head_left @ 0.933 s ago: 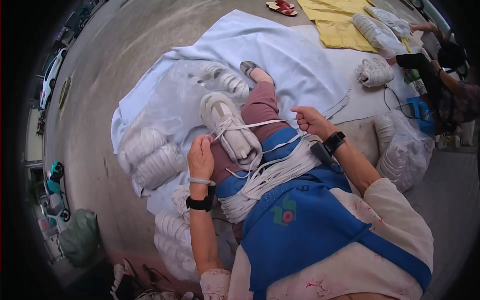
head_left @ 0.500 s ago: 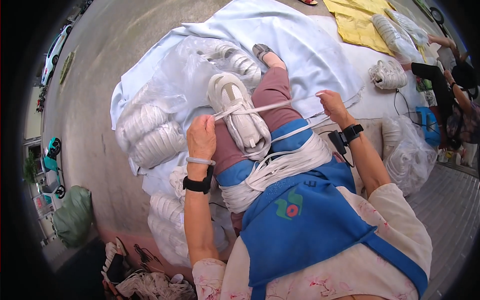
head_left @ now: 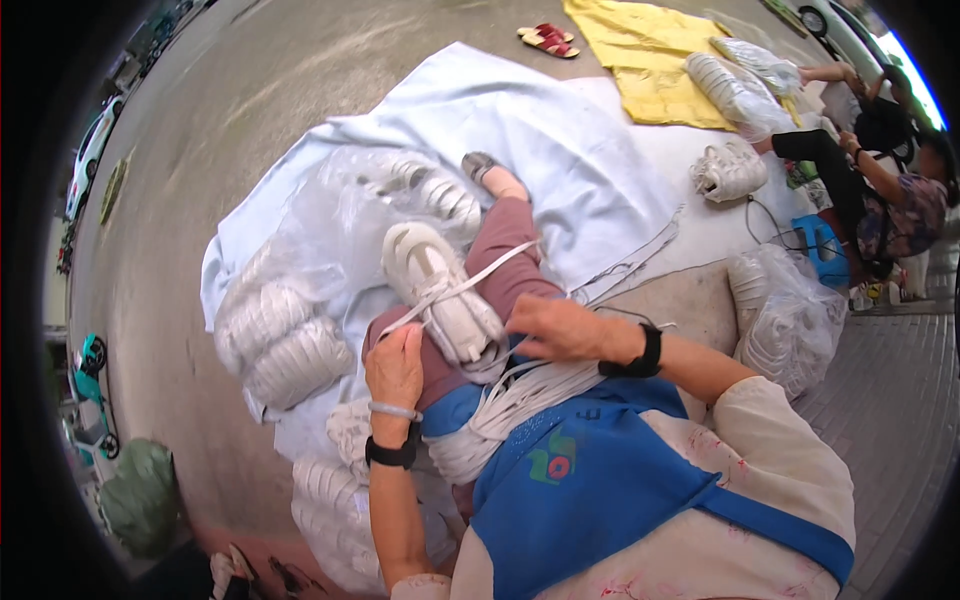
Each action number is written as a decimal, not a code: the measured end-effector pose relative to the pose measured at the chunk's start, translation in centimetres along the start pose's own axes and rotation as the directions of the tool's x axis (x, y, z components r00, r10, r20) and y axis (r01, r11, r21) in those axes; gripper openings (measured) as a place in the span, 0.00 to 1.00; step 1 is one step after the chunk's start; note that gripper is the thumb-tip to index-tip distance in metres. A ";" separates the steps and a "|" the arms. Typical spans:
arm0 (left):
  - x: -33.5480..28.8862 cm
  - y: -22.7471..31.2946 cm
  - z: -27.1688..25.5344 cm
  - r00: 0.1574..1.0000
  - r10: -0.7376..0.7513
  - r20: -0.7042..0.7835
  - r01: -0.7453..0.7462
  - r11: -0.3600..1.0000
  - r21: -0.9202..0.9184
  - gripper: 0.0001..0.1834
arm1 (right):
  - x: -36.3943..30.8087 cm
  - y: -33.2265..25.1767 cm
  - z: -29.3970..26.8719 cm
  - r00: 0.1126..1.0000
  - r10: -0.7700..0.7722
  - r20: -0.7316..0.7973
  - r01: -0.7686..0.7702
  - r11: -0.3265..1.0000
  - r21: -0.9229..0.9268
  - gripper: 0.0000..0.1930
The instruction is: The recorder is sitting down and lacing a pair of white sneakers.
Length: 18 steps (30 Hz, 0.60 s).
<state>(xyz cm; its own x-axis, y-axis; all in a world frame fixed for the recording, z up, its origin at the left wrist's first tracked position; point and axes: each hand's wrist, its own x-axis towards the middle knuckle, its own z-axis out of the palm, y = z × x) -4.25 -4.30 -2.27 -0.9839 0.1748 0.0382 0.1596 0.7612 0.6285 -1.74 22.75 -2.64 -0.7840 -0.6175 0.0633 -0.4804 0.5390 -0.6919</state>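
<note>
An off-white sneaker (head_left: 462, 325) lies across my thighs, its toe pointing away from me. A flat white shoelace (head_left: 490, 268) crosses over its upper, the right end hanging loose over my trouser leg. My left hand (head_left: 395, 368) is closed, pinching the lace's other end beside the shoe. My right hand (head_left: 550, 328) is closed next to the shoe's heel; what its fingers hold, if anything, is hidden. A thick bundle of white laces (head_left: 515, 405) is spread over my lap, on the blue apron (head_left: 600, 470).
Plastic-wrapped bundles of white shoes (head_left: 290, 340) lie left on a pale blue cloth (head_left: 480, 110). Tied white laces (head_left: 728, 170) and a clear bag of white items (head_left: 790, 320) are at the right. A yellow sheet (head_left: 640, 65) lies beyond. Another person (head_left: 890, 190) sits far right.
My right hand has let go of the stretched lace end and come down to the shoe's heel. My left hand still grips its end. The view has shifted, showing red sandals at the top.
</note>
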 end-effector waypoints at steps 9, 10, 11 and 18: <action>-0.9 -3.0 1.0 0.995 -0.058 -0.087 0.060 0.998 0.015 0.13 | 0.1 0.2 3.8 0.984 -0.070 0.166 0.112 0.961 -0.253 0.05; -0.5 -3.1 1.1 0.992 -0.089 -0.087 0.091 0.996 0.014 0.13 | 0.1 0.2 3.1 0.985 -0.067 0.158 0.107 0.958 -0.266 0.05; -0.1 -3.4 1.3 0.993 -0.080 -0.092 0.081 0.997 0.011 0.13 | 0.1 0.5 2.2 0.998 -0.041 0.041 0.049 0.975 -0.216 0.05; 1.2 -5.1 2.6 0.992 -0.054 -0.117 0.043 0.994 -0.101 0.12 | -0.3 2.7 0.5 0.995 0.060 -0.077 -0.079 0.957 -0.280 0.04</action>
<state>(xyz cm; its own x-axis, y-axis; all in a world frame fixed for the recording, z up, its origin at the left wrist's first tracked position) -6.04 -6.34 -7.41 -0.9938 0.0591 0.0943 0.1086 0.7014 0.7045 -2.60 24.11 -4.95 -0.8393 -0.5382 0.0766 -0.5075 0.7250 -0.4656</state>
